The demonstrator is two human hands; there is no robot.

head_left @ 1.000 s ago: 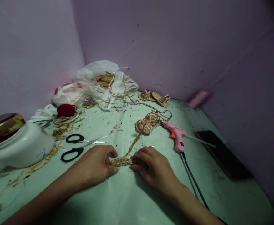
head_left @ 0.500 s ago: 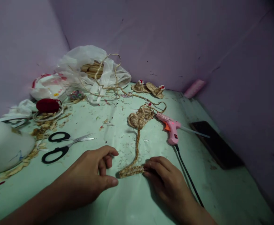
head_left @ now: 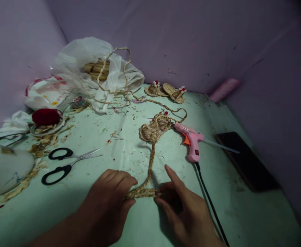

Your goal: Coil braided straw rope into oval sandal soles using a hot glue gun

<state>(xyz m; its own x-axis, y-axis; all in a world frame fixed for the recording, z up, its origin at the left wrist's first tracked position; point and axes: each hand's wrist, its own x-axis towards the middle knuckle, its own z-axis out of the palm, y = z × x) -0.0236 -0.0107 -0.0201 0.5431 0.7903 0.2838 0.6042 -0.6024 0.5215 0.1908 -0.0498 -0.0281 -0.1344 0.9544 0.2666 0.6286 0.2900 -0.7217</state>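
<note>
A braided straw cord (head_left: 151, 164) runs from a small woven straw slipper (head_left: 154, 128) toward me, and its near end is folded into a flat strip. My left hand (head_left: 111, 202) is closed, with thumb and fingers pinching the strip's left end. At the strip's right end, my right hand (head_left: 184, 206) holds the tip between the thumb and bent fingers, the index finger stretched forward. A bit of dark red shows at that tip. A pink hot glue gun (head_left: 192, 140) lies to the right of the slipper, its nozzle close to it.
Black-handled scissors (head_left: 63, 164) lie open on the left. A phone (head_left: 245, 161) rests at right, under the glue stick. Two finished-looking straw slippers (head_left: 166, 92) stand by the wall. Plastic bags (head_left: 88, 51), red yarn (head_left: 46, 117) and a white bowl-like object (head_left: 6, 171) are at left.
My left hand has moved right and closed on the strip's left end. My right index finger has lifted away and straightened. The view has shifted slightly.
</note>
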